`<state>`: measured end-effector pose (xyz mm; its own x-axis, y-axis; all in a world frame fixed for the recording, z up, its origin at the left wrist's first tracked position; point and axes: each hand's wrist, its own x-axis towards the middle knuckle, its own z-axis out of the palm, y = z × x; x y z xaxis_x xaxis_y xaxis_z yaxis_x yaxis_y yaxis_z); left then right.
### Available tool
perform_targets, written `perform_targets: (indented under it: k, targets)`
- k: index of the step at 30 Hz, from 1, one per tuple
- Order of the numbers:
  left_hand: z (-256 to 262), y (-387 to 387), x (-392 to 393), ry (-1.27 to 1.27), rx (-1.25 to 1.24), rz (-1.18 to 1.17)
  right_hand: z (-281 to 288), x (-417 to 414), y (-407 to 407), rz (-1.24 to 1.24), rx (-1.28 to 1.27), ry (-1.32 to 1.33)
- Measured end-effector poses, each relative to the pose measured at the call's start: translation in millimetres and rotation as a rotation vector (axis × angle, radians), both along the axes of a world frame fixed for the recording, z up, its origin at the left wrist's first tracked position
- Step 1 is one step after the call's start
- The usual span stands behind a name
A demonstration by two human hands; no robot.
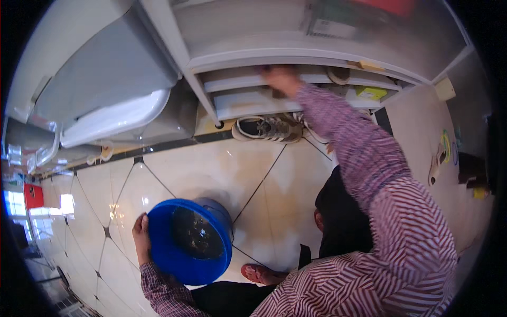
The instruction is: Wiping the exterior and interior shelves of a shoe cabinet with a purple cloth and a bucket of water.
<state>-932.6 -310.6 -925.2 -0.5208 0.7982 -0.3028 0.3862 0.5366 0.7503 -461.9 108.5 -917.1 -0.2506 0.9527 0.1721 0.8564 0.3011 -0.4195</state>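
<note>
My left hand (pixel 141 237) holds the rim of a blue plastic bucket (pixel 158 233), its fingers at the left edge. The bucket leans towards me on the tiled floor, with dark, murky water (pixel 198 233) inside. My right arm reaches forward into a white shoe cabinet (pixel 245 109). There my right hand (pixel 283 81) is at the upper of two low shelves, blurred by motion. Something dark purple shows at its fingertips, but I cannot make out what it is. Beyond the hand, a shoe (pixel 338 75) and a yellow-green box (pixel 370 93) lie in the cabinet.
A grey sneaker with white stripes (pixel 271 128) stands on the floor under the cabinet, beside another shoe partly behind my sleeve. Large grey plastic bins (pixel 115 71) line the left. A red container (pixel 33 196) is farther off. Glossy tiles (pixel 253 170) reflect light.
</note>
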Motion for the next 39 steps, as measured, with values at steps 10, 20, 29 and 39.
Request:
perform_targets:
  k: [10,20,29,39]
  targets:
    - [9.9,4.4,1.7,-0.042,-0.038,-0.015,6.8,-45.8,24.8,0.027,0.269,-0.199]
    - [4.0,-3.9,5.0,-0.055,0.0,-0.003,6.6,-148.1,-18.4,0.227,0.077,-0.012]
    - [-6.7,-2.6,1.9,0.025,0.018,0.009,30.3,40.6,-53.9,-0.008,0.004,-0.148]
    - [-0.4,-3.3,2.0,-0.045,0.006,0.043,46.0,-30.5,1.4,-0.016,0.048,-0.371]
